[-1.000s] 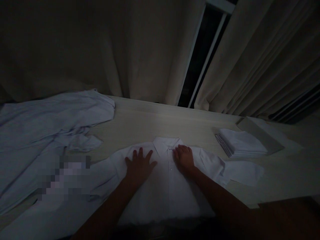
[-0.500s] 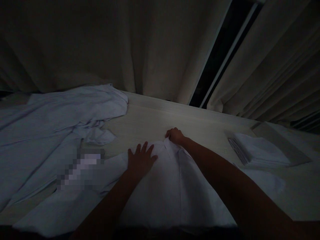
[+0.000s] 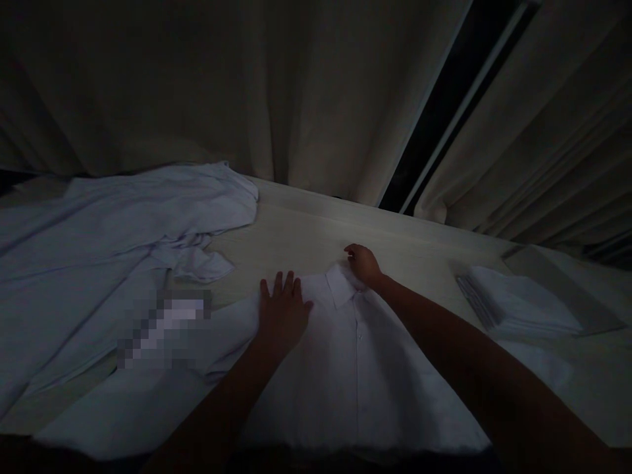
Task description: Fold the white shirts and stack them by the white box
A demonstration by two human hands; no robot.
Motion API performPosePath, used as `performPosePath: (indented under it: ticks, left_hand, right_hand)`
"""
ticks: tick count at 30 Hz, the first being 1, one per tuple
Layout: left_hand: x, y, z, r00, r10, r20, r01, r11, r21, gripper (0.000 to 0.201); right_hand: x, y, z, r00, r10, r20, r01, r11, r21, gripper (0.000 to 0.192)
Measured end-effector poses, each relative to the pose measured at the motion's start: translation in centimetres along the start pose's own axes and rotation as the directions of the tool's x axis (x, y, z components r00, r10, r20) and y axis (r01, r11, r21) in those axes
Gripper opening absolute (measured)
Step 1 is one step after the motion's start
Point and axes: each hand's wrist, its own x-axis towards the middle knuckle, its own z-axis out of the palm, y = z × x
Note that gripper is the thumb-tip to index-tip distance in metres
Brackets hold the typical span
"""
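A white buttoned cotton shirt [image 3: 355,368] lies flat on the pale wooden desk [image 3: 306,237] at 6 o'clock. The left hand [image 3: 282,315] presses open-palmed on its shoulder; the right hand [image 3: 364,264] curls at its collar [image 3: 340,284], its grip unclear. Folded white cloths [image 3: 518,306] sit at 3 o'clock.

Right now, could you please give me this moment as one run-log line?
left hand: flat on white shirt | right hand: at collar | shirt: spread on table | folded stack: right | loose shirts: left
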Motion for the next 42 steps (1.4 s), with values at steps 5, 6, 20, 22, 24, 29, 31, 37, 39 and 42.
performPosePath:
  ticks: [5, 6, 20, 22, 24, 29, 31, 37, 39, 42]
  left_hand:
    - [-0.5, 2.5, -1.1, 0.975, 0.219, 0.021, -0.215, 0.97, -0.117, 0.061]
    - [-0.6, 3.0, -1.0, 0.969, 0.246, 0.032, -0.239, 0.959, -0.152, 0.062]
    - [-1.3, 4.3, 2.3, 0.961, 0.245, 0.125, -0.22, 0.958, -0.186, 0.071]
    - [-1.2, 4.1, 2.4, 0.963, 0.246, 0.112, -0.225, 0.959, -0.174, 0.075]
    - [-1.0, 4.2, 2.2, 0.965, 0.24, 0.103, -0.222, 0.962, -0.16, 0.076]
    - [-1.8, 6.4, 0.4, 0.928, 0.37, 0.038, -0.358, 0.916, -0.183, 0.062]
    - [-3.2, 7.8, -0.1, 0.88, 0.475, 0.022, -0.455, 0.853, -0.256, 0.061]
    - [-6.3, 9.1, 0.9, 0.859, 0.506, 0.076, -0.452, 0.821, -0.349, 0.079]
    - [-5.9, 8.5, 1.1, 0.874, 0.479, 0.077, -0.428, 0.837, -0.342, 0.074]
    - [-5.1, 7.5, 0.6, 0.885, 0.458, 0.083, -0.409, 0.85, -0.331, 0.068]
  right_hand:
    - [-3.4, 4.0, -3.5, 0.99, 0.063, -0.123, -0.061, 0.998, 0.021, 0.041]
    - [-4.7, 4.8, -3.9, 0.989, 0.064, -0.133, -0.061, 0.998, 0.022, 0.042]
    - [-15.3, 8.5, -0.5, 0.988, -0.037, 0.152, 0.062, 0.985, -0.162, 0.062]
    - [-14.8, 9.1, -1.0, 0.988, -0.033, 0.152, 0.059, 0.984, -0.17, 0.06]
    - [-14.4, 9.1, -1.5, 0.989, -0.033, 0.143, 0.06, 0.981, -0.185, 0.059]
    - [-15.2, 5.8, -1.7, 0.994, -0.102, 0.05, 0.11, 0.973, -0.201, 0.056]
    - [-16.3, 4.1, -1.2, 0.982, -0.173, 0.073, 0.183, 0.969, -0.166, 0.054]
    - [-17.1, 2.5, -0.1, 0.978, -0.133, 0.161, 0.15, 0.984, -0.095, 0.053]
    - [-16.4, 2.7, -0.1, 0.978, -0.127, 0.168, 0.143, 0.986, -0.09, 0.053]
    - [-15.7, 2.8, -0.4, 0.976, -0.139, 0.166, 0.154, 0.985, -0.08, 0.052]
